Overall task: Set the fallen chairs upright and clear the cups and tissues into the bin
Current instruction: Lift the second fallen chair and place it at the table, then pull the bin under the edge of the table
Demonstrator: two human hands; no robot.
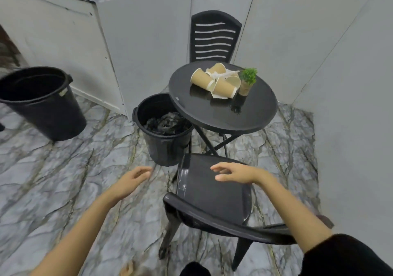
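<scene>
Two black plastic chairs stand upright: the near chair (210, 192) right below me and the far chair (213, 36) behind the round black table (212, 114). Several brown paper cups (222, 87) lie tipped over on the table with white tissues (221, 75) among them. A black bin (163, 141) lined with a crumpled black bag stands at the table's left edge. My left hand (133, 180) hovers open over the floor left of the near chair. My right hand (234, 172) hovers open just above that chair's seat, fingers spread, holding nothing.
A small potted green plant (247, 82) stands beside the cups on the table. A second, larger black bin (42, 103) sits at the far left on the marble-patterned floor. Grey walls and cabinet panels close in behind and to the right.
</scene>
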